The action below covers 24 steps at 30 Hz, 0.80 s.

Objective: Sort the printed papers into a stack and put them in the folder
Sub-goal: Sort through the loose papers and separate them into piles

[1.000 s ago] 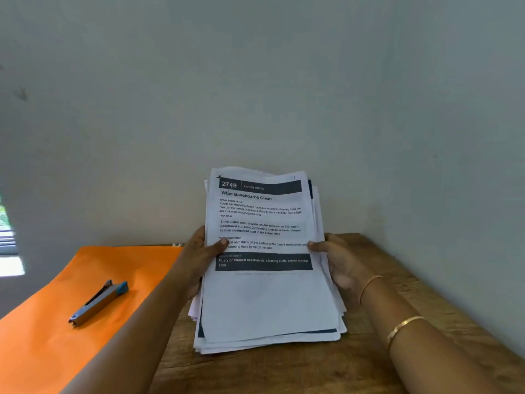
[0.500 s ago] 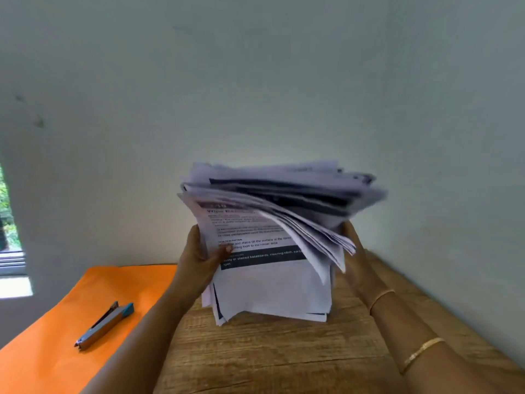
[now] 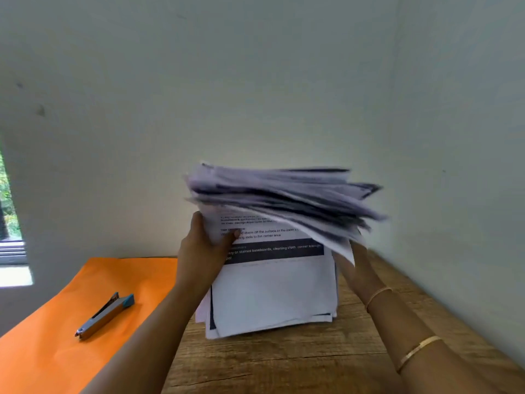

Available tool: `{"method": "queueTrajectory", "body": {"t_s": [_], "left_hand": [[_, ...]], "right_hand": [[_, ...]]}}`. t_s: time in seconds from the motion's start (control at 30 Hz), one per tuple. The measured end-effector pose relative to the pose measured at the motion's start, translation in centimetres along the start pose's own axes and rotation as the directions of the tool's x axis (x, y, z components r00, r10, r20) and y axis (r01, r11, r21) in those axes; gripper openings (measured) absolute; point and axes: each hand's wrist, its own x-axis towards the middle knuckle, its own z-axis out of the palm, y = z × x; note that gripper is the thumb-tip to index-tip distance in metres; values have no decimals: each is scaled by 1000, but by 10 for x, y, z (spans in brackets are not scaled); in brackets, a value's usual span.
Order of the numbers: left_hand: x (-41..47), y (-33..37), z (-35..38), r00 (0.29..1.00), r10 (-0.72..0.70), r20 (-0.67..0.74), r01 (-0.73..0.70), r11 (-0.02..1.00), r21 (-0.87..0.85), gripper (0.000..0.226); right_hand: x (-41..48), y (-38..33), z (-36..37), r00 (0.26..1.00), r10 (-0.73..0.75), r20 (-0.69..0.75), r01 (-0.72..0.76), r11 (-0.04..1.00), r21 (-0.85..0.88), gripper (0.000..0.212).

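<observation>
Left hand (image 3: 203, 251) grips upright papers (image 3: 272, 294); right hand (image 3: 355, 270) braces them.

1. We see a brown wood-grain table (image 3: 284, 365) set against pale walls (image 3: 255, 81).
2. A flat orange paper folder (image 3: 136, 274) lies on its left part, running out of our view at the lower left.
3. A slim grey metal stapler with a blue end (image 3: 105, 315) lies on that folder, not on the wood.
4. Just right of the folder, a stack of white printed papers (image 3: 272, 297) stands upright. Its lower edge appears to rest on the bare wood and its blurred top sheets flop over.
</observation>
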Motion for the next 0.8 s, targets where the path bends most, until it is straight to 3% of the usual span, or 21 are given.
{"method": "queueTrajectory", "body": {"t_s": [0.07,0.27,0.5,0.67,0.73,0.8], "left_hand": [[0,2,-2,1000,31,6,-31,999,17,37],[-3,8,-1,999,36,-25,-34,997,64,42],[-13,10,5,986,163,-17,-159,977,143,28],[-14,11,0,961,274,-39,-272,960,63,21],[-11,12,-4,942,333,33,-334,942,35,19],[-8,9,-5,926,363,102,-370,928,54,21]], "right_hand": [[3,-9,8,997,-10,-77,10,1000,3,24],[4,-21,17,993,21,-112,-11,996,90,15],[-1,-33,27,995,-31,-92,34,999,28,6],[-6,-39,25,991,-103,-89,112,989,101,13],[-6,-42,22,993,-108,-52,114,983,143,29],[-5,-40,20,989,-149,-6,149,983,107,27]]}}
